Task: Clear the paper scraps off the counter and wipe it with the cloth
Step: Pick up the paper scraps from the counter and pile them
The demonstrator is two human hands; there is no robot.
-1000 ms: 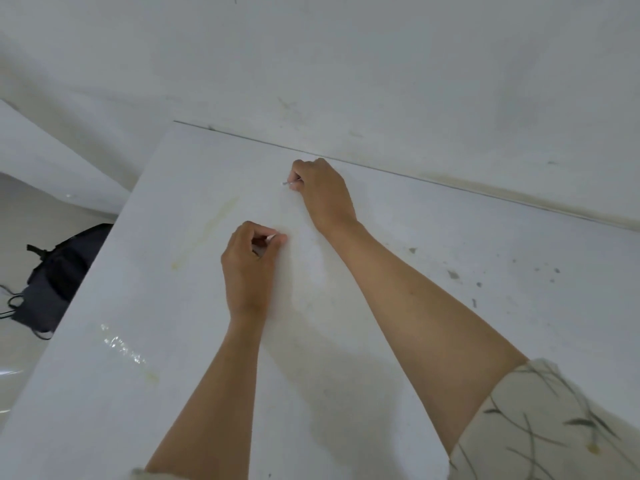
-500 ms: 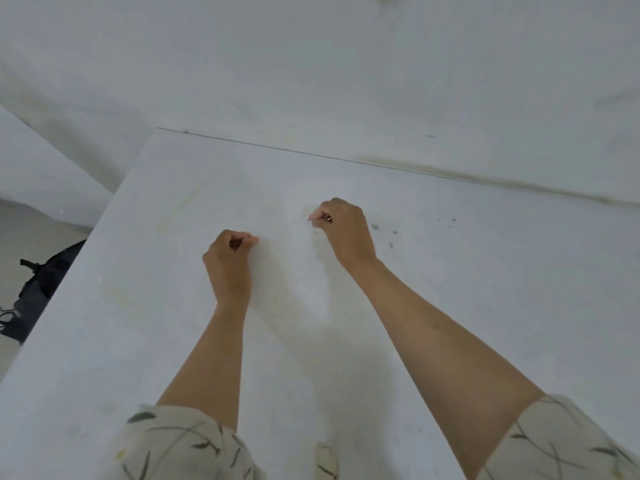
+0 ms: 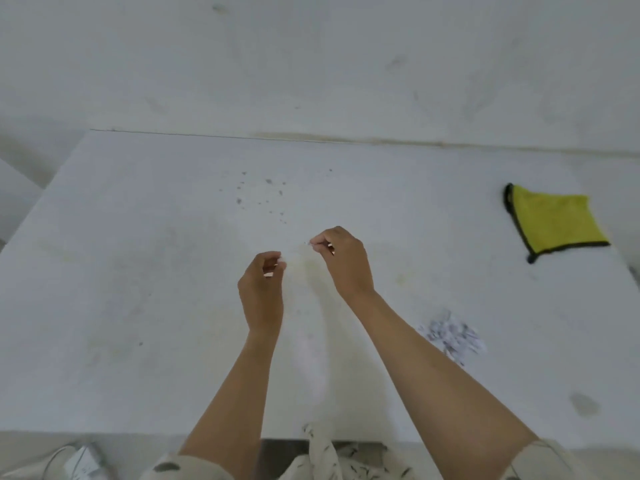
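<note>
My left hand [image 3: 261,289] and my right hand [image 3: 343,259] hover side by side over the middle of the white counter [image 3: 138,271], each with thumb and fingers pinched together. Tiny paper bits seem held in both pinches, too small to be sure. A pile of paper scraps [image 3: 452,336] lies on the counter just right of my right forearm. The yellow cloth [image 3: 554,223] with a dark edge lies flat at the far right.
Small dark specks [image 3: 263,195] dot the counter beyond my hands. A grey stain [image 3: 583,403] sits near the front right. The wall [image 3: 311,64] runs along the counter's back edge. The counter's left edge drops to the floor.
The view has swung right and back, so the cloth and scrap pile now show. Both hands have come nearer the front edge, still pinched.
</note>
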